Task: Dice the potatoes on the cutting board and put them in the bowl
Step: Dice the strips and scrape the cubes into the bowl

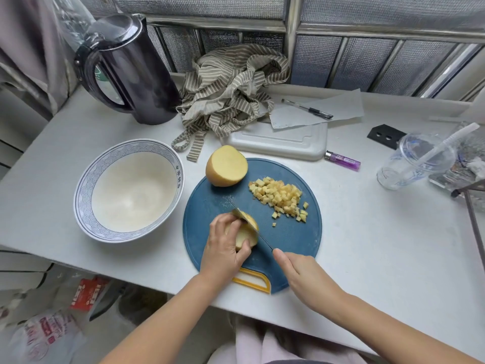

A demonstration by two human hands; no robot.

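Note:
A round blue cutting board [291, 232] with a yellow handle lies in front of me. My left hand [225, 245] grips a potato piece [248, 231] on the board's near left part. My right hand [301, 274] holds a knife [249, 224] whose blade cuts into that piece. A pile of potato dice [280, 197] lies on the board's right side. A larger potato half [226, 166] sits at the board's far edge, cut face up. Left of the board stands a white bowl [86, 185] with a blue patterned rim, nothing in it.
A black kettle [131, 72] stands at the back left, a striped cloth [231, 85] behind the board. A white tray [278, 145], paper and pen [307, 109], a purple lighter [342, 160] and a plastic cup [412, 164] with a straw lie to the right.

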